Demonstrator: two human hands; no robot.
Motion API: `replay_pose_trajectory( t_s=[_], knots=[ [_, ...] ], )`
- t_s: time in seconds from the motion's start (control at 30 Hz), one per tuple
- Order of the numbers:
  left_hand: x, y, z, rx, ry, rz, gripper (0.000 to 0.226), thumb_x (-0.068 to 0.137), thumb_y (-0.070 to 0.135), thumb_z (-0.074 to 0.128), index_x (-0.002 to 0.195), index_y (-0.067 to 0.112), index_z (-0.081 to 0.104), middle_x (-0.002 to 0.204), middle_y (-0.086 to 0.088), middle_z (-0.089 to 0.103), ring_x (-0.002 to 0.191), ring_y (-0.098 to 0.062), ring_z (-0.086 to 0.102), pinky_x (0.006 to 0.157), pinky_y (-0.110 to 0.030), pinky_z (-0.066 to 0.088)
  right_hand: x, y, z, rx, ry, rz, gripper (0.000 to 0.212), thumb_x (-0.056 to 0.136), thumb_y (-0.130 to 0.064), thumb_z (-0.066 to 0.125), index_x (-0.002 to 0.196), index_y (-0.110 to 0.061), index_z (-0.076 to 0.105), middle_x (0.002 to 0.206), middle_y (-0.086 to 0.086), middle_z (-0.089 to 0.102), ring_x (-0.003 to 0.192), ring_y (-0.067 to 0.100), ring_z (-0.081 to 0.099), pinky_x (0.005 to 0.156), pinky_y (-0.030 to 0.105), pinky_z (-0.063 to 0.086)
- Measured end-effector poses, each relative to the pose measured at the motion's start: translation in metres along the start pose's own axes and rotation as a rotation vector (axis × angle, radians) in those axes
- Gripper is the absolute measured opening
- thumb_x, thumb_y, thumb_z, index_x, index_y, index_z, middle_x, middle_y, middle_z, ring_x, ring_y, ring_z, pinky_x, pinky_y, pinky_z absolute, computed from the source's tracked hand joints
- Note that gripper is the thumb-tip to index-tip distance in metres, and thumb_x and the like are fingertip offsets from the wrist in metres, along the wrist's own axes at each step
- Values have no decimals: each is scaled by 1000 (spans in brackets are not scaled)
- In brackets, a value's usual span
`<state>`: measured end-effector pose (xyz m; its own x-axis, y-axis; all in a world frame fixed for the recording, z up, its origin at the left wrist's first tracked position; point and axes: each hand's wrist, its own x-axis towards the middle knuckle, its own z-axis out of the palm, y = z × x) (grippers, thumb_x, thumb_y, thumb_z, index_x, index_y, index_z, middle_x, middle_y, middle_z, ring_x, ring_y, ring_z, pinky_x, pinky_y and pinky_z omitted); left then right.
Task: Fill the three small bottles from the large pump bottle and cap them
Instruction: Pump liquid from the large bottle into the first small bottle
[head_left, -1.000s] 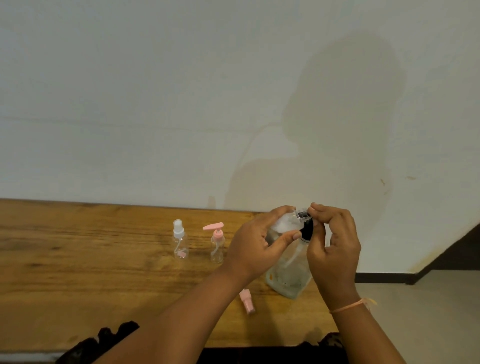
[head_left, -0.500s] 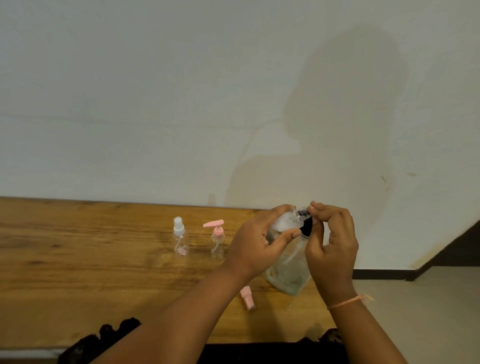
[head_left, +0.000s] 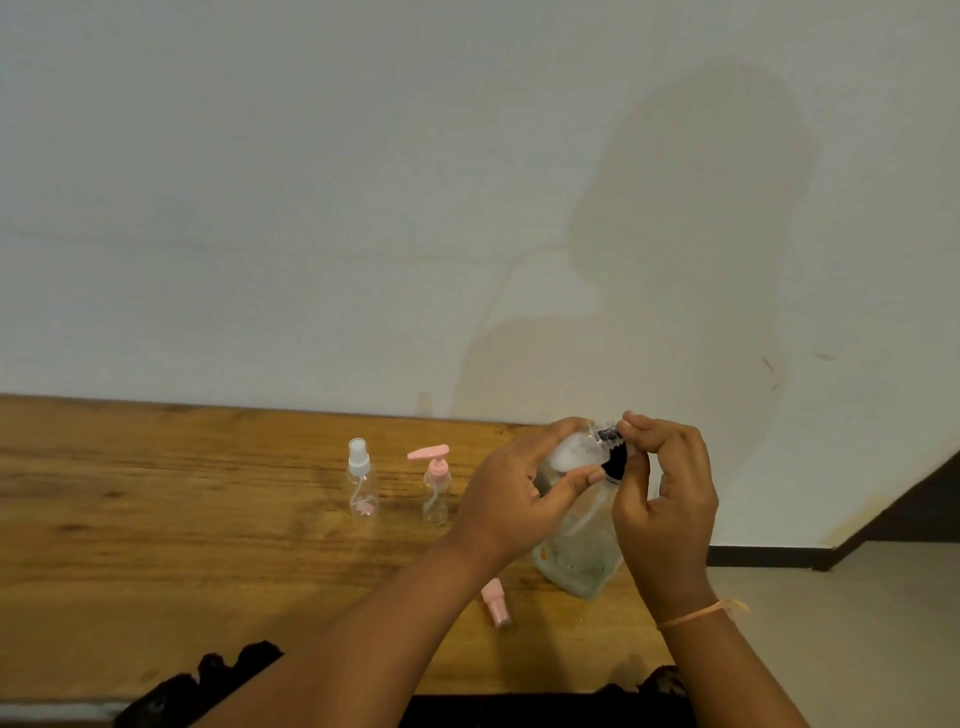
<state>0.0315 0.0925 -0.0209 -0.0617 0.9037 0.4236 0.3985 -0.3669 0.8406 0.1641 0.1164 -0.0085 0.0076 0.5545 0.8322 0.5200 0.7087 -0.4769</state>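
The large clear pump bottle (head_left: 576, 564) stands tilted near the table's right end, its black pump head (head_left: 615, 460) at the top. My right hand (head_left: 667, 499) pinches the pump head and nozzle with curled fingers. A small clear bottle (head_left: 571, 452) is gripped between the thumb and fingers of my left hand (head_left: 511, 499), its mouth held against the nozzle. Two other small bottles stand upright to the left, one with a white spray cap (head_left: 360, 483) and one with a pink pump cap (head_left: 435, 483). A loose pink cap (head_left: 496, 603) lies on the table below my left wrist.
The wooden table (head_left: 156, 545) runs along a white wall and ends on the right just past the large bottle. Beyond that edge is the floor (head_left: 857, 623). Dark fabric (head_left: 218, 680) shows at the table's near edge.
Both hands keep their grips at the pump head. They and the bottles have hardly shifted.
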Motion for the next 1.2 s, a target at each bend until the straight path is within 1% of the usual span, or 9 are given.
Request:
replay_pose_trajectory(
  t_s=[0.07,0.2,0.3,0.43,0.53,0.73,0.83,1.0,1.2],
  knots=[
    [0,1,-2,4,14,17,47,80,58,56,125,45,50,109,24,59,98,4,59,80,-24,54,1,-4,-2,3,9,1,19,80,7,50,91,-1,63,97,1,55,91,21,57,86,8,42],
    [0,-2,-1,-25,6,-5,49,80,56,57,126,39,53,115,14,63,101,-2,61,81,-30,55,0,0,2,-10,-9,-5,20,79,10,51,92,-1,63,99,0,53,94,21,57,87,12,44],
    [-2,-3,1,-11,-9,-20,50,80,58,56,126,41,51,114,18,61,101,-1,60,81,-31,55,-4,6,3,-22,-22,-20,21,79,11,50,93,-1,62,100,0,52,94,23,57,88,15,45],
    [-2,0,-1,-8,1,-12,49,79,59,56,125,42,51,110,22,60,97,-5,62,81,-32,55,-3,1,1,-12,-8,-4,22,79,11,50,92,-1,62,98,0,53,93,24,58,87,15,45],
    [0,3,-3,-24,18,7,47,79,56,59,124,43,52,111,23,61,103,5,59,84,-26,54,0,-3,0,-5,14,-16,21,79,10,51,91,-2,63,98,2,55,92,21,57,85,14,45],
    [2,-3,2,-55,2,-24,52,79,56,58,125,33,56,115,13,64,104,-1,60,85,-31,54,-1,7,4,6,-8,-7,23,79,11,50,92,-3,62,98,0,54,94,23,58,86,20,47],
    [0,-2,2,-55,1,-25,51,79,57,58,125,35,55,114,18,62,104,0,60,84,-30,54,-2,5,3,16,-12,5,23,79,11,50,92,-3,62,98,1,54,94,24,58,88,16,45],
    [1,1,-1,-57,9,-2,52,79,58,58,126,36,54,115,12,65,100,-4,62,81,-36,56,1,-5,-2,23,15,2,22,79,10,51,92,-3,63,97,2,55,93,21,57,86,11,43],
    [2,-4,2,-63,-1,-31,50,79,58,58,125,40,53,117,11,64,102,-4,62,82,-37,56,-1,6,4,11,-15,8,22,80,10,50,94,-2,62,99,1,53,93,24,58,87,14,45]
  ],
)
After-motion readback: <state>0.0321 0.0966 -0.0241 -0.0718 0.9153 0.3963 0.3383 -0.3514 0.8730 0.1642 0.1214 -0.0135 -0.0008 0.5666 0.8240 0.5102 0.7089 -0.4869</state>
